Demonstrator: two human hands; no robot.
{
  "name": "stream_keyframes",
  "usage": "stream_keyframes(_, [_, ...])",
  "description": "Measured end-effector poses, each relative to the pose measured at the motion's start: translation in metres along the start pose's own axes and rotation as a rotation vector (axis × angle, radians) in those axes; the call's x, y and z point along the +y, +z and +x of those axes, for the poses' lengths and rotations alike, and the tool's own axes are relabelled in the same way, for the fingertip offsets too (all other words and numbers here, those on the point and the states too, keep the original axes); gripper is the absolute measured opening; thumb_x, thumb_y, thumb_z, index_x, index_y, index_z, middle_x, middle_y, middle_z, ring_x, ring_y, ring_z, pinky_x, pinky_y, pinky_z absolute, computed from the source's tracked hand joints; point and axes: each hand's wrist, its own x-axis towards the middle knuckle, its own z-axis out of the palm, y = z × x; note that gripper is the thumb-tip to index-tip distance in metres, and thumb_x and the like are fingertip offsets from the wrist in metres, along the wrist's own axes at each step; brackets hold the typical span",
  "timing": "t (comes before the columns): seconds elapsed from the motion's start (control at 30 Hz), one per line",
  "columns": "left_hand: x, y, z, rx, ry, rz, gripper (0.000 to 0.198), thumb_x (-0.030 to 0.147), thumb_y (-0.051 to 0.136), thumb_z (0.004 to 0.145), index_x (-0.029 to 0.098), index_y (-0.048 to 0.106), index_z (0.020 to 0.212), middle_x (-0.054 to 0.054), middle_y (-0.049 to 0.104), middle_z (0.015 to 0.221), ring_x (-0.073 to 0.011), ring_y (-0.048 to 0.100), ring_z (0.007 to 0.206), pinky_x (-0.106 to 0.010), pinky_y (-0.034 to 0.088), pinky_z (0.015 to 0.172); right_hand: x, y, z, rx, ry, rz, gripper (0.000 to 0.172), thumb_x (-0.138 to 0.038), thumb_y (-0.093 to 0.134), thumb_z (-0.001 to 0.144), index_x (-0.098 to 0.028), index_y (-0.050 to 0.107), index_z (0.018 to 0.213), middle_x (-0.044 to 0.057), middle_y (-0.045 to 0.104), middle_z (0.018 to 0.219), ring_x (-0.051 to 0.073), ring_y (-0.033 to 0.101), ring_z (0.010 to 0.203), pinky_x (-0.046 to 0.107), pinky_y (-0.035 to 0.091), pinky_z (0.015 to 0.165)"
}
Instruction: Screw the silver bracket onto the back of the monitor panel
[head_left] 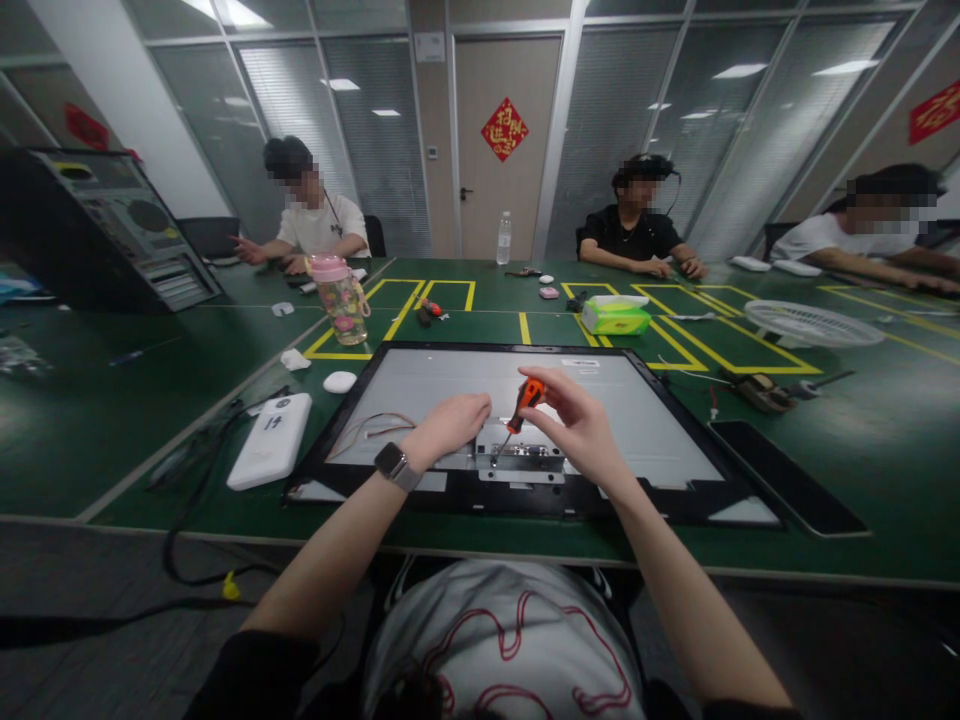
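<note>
While the wearer's right hand (577, 415) grips an orange-and-black-handled screwdriver (528, 398), its tip down at a silver metal bracket (521, 466), the left hand (454, 428) rests with bent fingers at the bracket's left side; whether it holds anything cannot be told. The bracket sits near the front edge of a large flat grey panel with a black frame (660, 405), lying on a green bench marked with yellow tape (491, 328). Thin loose wires (382, 425) lie on the panel, left of the left hand.

Crowding the panel's left side are a white rectangular slab (271, 440) and a small white rounded case (340, 382). Close to its right edge lies a black smartphone (787, 475), with a white round slatted grille (814, 324) farther back. Beyond the panel are red-and-black pliers (429, 313); at far left, a black computer tower (97, 230) stands open-sided. Three people sit across the bench.

Among the containers, a pink-lidded transparent bottle (341, 305) bears a floral pattern, a clear plastic bottle (504, 240) stands upright farther back, and a bright green soft pack (615, 316) has white tissue at its top.

The slab carries a dark logo and print too small to read. On the door, a red diamond-shaped paper (505, 130) shows gold Chinese characters.
</note>
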Motion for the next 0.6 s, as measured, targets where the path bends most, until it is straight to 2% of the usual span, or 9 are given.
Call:
stream_keyframes(0.07, [-0.0003,0.0008,0.0006,0.000,-0.003,0.002,0.034,0.028,0.028,0.101,0.017,0.060,0.095,-0.010,0.069,0.093,-0.0229,0.066,0.085,-0.032,0.047,0.075,0.0008,0.0005,-0.0007,-0.016,0.012,0.054,0.040,-0.024,0.061,0.091,-0.030,0.056,0.131,0.007,0.065,0.116,0.021,0.064,0.104,0.041,0.053,0.096])
stream_keyframes(0.17, [-0.0010,0.0018,0.0012,-0.002,-0.009,0.004,0.033,0.028,0.028,0.101,0.017,0.060,0.098,-0.010,0.069,0.094,-0.0227,0.066,0.085,-0.032,0.047,0.075,0.0015,0.0011,-0.0014,-0.067,0.021,0.094,0.042,-0.024,0.058,0.093,-0.030,0.050,0.134,0.009,0.061,0.125,0.022,0.063,0.109,0.043,0.053,0.096])
stream_keyframes(0.23, [-0.0012,0.0019,0.0010,-0.003,-0.013,0.004,0.032,0.028,0.029,0.101,0.017,0.060,0.098,-0.010,0.069,0.093,-0.0222,0.066,0.085,-0.031,0.047,0.076,0.0034,0.0015,-0.0012,-0.036,0.006,0.019,0.043,-0.025,0.065,0.088,-0.029,0.053,0.129,0.008,0.059,0.125,0.023,0.062,0.108,0.041,0.054,0.095])
stream_keyframes(0.33, [-0.0009,0.0015,0.0005,-0.003,-0.017,0.003,0.033,0.028,0.029,0.101,0.017,0.060,0.099,-0.010,0.069,0.093,-0.0222,0.066,0.086,-0.031,0.048,0.077,0.0071,0.0020,-0.0006,0.042,-0.002,-0.082,0.045,-0.024,0.072,0.083,-0.029,0.057,0.125,0.006,0.062,0.111,0.020,0.063,0.096,0.039,0.056,0.090])
stream_keyframes(0.4, [-0.0006,0.0014,0.0003,-0.003,-0.019,0.001,0.034,0.028,0.029,0.101,0.017,0.060,0.099,-0.010,0.070,0.094,-0.0222,0.066,0.086,-0.031,0.048,0.078,0.0080,0.0026,-0.0010,0.022,0.011,-0.043,0.047,-0.022,0.069,0.085,-0.028,0.054,0.129,0.006,0.064,0.109,0.020,0.065,0.095,0.040,0.056,0.091])
stream_keyframes(0.5, [-0.0005,0.0015,0.0002,-0.003,-0.019,-0.006,0.033,0.028,0.029,0.101,0.017,0.060,0.103,-0.010,0.070,0.097,-0.0220,0.066,0.089,-0.032,0.048,0.081,0.0065,0.0041,-0.0025,-0.044,0.009,0.053,0.048,-0.020,0.062,0.089,-0.028,0.048,0.134,0.009,0.063,0.118,0.021,0.067,0.101,0.041,0.056,0.092])
stream_keyframes(0.6, [-0.0006,0.0014,0.0000,-0.001,-0.010,-0.015,0.032,0.027,0.030,0.101,0.017,0.060,0.104,-0.010,0.070,0.098,-0.0221,0.066,0.091,-0.032,0.048,0.082,0.0055,0.0053,-0.0030,-0.065,0.004,0.032,0.050,-0.020,0.062,0.088,-0.029,0.047,0.135,0.008,0.063,0.117,0.021,0.067,0.100,0.041,0.057,0.091])
